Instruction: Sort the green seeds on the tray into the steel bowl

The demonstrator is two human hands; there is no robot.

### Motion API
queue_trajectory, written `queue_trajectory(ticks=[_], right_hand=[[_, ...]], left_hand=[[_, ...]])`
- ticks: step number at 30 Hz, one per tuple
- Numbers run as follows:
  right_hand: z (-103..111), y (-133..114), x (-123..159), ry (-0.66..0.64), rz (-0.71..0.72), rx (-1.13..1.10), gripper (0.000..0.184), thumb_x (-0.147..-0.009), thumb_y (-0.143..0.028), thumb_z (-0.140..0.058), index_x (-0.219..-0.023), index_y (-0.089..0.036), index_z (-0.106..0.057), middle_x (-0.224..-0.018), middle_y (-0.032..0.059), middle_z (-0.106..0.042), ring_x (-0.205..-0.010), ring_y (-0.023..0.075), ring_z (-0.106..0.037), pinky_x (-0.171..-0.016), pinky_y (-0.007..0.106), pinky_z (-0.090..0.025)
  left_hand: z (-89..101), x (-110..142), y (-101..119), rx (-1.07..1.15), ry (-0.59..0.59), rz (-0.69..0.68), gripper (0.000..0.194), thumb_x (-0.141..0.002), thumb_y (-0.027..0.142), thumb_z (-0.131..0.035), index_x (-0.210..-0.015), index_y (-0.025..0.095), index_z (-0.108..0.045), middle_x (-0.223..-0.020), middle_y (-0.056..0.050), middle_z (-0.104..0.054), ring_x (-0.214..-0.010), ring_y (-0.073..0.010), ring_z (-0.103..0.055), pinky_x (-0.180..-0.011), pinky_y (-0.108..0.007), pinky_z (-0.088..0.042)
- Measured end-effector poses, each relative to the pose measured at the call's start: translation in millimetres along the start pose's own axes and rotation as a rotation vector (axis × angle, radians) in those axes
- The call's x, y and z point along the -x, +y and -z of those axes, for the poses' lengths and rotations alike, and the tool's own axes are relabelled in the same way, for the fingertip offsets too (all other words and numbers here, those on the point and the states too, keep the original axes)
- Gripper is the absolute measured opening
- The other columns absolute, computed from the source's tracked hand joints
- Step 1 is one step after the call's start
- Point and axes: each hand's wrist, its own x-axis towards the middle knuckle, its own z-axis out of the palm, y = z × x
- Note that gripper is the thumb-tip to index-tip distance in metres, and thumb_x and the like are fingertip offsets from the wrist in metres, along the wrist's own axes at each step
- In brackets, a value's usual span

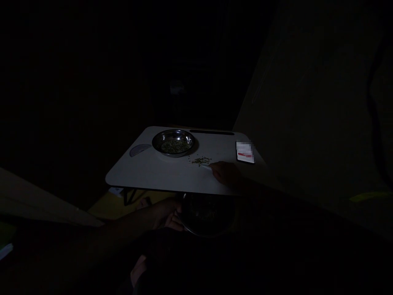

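Note:
The scene is very dark. A small white lap table carries a steel bowl with green seeds or lentils in it. A little pile of the same seeds lies loose on the tabletop. My right hand rests on the table just right of that pile, fingers curled around something thin and pale that I cannot make out. Below the table's near edge my left hand grips the rim of a second, dark metal bowl held under the edge.
A lit phone lies at the table's right side. A slot runs along the far edge, and a translucent semicircular piece lies at the left. A pale wall or panel rises on the right.

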Motion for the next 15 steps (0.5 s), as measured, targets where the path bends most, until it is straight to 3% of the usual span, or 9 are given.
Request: queue_trajectory(ticks=[15], right_hand=[[1.6,-2.0,3.8,0.031,0.045,-0.012,0.029,-0.072,-0.023,-0.031,-0.095,-0.016,-0.047,-0.085,0.0058,-0.055,-0.075,0.0139,-0.048,-0.061,0.024,-0.033]], left_hand=[[1.6,-2.9,-1.8,0.020,-0.004,0.003,0.014,-0.052,0.017,-0.038,-0.062,0.013,-0.048,-0.053,-0.005,-0.058,-0.053,-0.0134,-0.056,-0.057,-0.024,-0.043]])
